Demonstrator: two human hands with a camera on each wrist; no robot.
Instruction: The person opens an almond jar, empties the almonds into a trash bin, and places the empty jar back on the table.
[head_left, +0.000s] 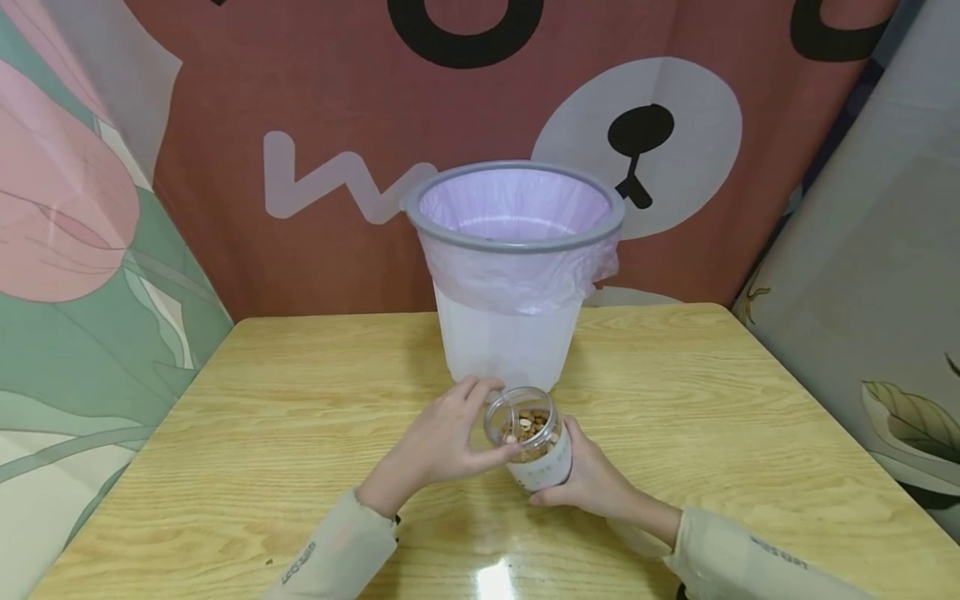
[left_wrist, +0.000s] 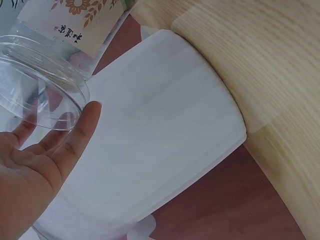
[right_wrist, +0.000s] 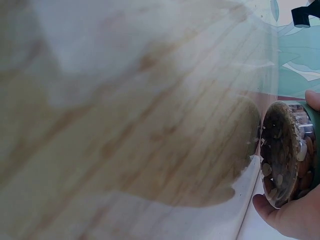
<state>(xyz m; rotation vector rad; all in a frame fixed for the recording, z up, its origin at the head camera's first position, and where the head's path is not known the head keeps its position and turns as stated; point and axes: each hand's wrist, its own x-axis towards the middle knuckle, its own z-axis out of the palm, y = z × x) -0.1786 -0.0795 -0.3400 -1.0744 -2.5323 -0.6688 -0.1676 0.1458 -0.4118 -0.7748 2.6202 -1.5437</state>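
Note:
A clear jar (head_left: 546,468) with a pale printed label holds almonds (head_left: 531,423) and stands tilted just above the wooden table. My right hand (head_left: 592,483) grips it round its right side. In the right wrist view, nuts show through the jar's base (right_wrist: 281,155), and fingers of the right hand (right_wrist: 295,217) wrap its edge. At the jar's mouth, my left hand (head_left: 446,433) holds a clear round lid (left_wrist: 47,75) between thumb and fingers. The left wrist view shows the left hand (left_wrist: 37,175) with fingertips against the lid's rim; its thumb is hidden there.
Behind the jar, a white bin (head_left: 506,342) with a grey rim and a pinkish liner (head_left: 517,279) stands on the wooden table (head_left: 315,417). Printed curtains (head_left: 322,258) hang at the back and both sides.

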